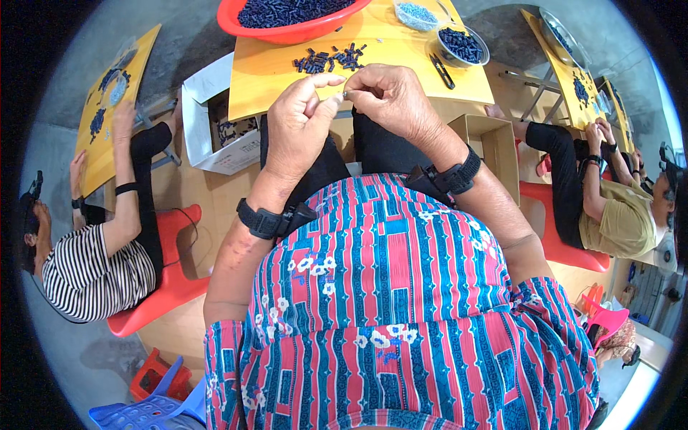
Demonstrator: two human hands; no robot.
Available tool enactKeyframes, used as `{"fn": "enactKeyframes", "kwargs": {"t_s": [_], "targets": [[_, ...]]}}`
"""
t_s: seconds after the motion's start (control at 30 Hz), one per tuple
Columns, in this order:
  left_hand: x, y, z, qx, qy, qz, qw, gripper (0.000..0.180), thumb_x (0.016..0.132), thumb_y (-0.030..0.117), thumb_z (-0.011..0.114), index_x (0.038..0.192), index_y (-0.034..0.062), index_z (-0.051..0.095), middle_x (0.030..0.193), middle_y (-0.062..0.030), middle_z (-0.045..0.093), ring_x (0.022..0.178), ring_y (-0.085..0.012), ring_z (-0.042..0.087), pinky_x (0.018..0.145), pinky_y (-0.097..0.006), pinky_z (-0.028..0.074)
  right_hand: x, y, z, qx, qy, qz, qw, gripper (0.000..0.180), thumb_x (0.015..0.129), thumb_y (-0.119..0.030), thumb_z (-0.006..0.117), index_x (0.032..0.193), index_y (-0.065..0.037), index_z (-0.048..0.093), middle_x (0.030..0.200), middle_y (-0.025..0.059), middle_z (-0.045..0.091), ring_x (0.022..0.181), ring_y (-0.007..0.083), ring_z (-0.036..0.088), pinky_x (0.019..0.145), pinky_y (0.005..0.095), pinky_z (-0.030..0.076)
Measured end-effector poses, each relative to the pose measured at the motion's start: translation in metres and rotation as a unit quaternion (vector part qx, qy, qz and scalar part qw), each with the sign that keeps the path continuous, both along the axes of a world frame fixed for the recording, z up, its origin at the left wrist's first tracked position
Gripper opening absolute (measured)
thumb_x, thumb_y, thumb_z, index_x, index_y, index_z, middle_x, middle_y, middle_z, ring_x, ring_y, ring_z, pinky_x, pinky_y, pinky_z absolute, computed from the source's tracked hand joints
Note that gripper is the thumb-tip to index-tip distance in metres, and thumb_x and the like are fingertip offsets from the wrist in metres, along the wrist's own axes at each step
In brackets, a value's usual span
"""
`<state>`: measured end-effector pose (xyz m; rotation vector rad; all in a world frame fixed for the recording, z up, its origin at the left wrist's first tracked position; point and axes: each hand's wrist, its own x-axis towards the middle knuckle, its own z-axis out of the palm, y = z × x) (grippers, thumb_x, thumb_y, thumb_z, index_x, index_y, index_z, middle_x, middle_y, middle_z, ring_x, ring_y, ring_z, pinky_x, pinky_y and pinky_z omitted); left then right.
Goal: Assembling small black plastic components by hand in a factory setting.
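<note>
My left hand and my right hand meet just over the near edge of the yellow table. Thumb and forefinger are pinched together on each. A tiny pale, shiny bit shows between the fingertips, too small to name. Just beyond the hands lies a loose pile of small dark blue tube-like pieces. To the right of that stand a clear round tub of such pieces and a pair of black thread snips.
A red basin heaped with dark pieces stands at the table's far side, beside a clear tub of light blue bits. A white carton and a brown cardboard box flank my legs. People sit at tables on both sides.
</note>
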<state>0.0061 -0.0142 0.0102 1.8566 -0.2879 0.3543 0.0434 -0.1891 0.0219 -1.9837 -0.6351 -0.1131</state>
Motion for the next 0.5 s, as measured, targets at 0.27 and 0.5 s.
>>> {"fn": "enactKeyframes", "kwargs": {"t_s": [0.27,0.5], "targets": [[-0.002,0.004,0.005,0.088,-0.097,-0.01,0.991,0.02,0.075,0.001,0.073,0.094,0.0108,0.071,0.064,0.001,0.041,0.057,-0.0112,0.039,0.053,-0.026,0.036,-0.002,-0.002,-0.002,-0.015,0.037,0.02,0.999,0.015,0.081,-0.01,0.063,0.086,0.002,0.068,0.072,0.0047,0.064,0.063,0.0089,0.062,0.055,0.0227,0.048],[-0.003,0.006,0.008,0.107,-0.107,-0.014,0.988,0.015,0.076,0.001,0.073,0.088,0.0084,0.07,0.068,-0.0019,0.054,0.061,-0.0129,0.052,0.055,-0.026,0.043,-0.007,0.0,0.011,0.041,0.175,0.023,0.983,0.015,0.077,-0.011,0.064,0.082,0.001,0.071,0.068,0.0068,0.067,0.061,0.0108,0.063,0.059,0.0263,0.052]]}}
